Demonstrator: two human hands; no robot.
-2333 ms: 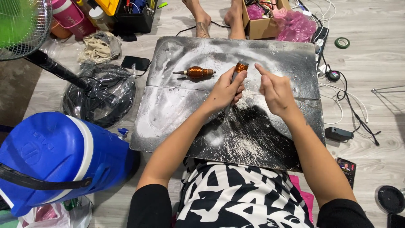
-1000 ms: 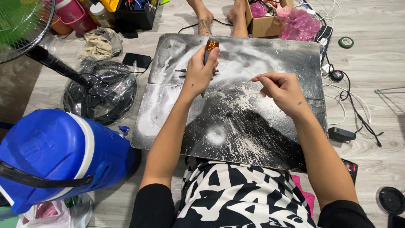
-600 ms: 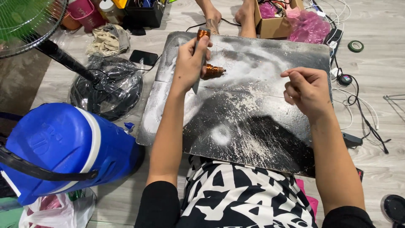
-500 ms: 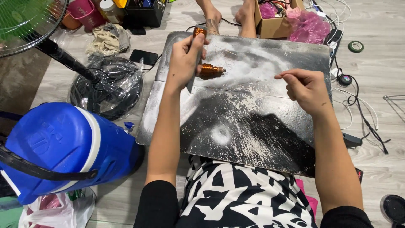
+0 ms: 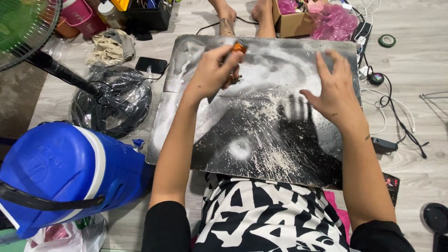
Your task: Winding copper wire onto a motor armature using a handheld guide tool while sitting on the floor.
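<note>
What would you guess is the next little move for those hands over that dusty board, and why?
Probably the right hand settles flat onto the dark board to steady it. It hovers open above the powder-streaked surface, its shadow below, while the left hand grips an orange-tipped tool near the far edge.

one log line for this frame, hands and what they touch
left hand: grips orange tool | right hand: open, fingers spread above dusty black board | blue cooler: beside board

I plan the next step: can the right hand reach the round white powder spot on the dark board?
Probably yes. The right hand hovers open above the board, and nothing lies between it and the powder spot.
</note>
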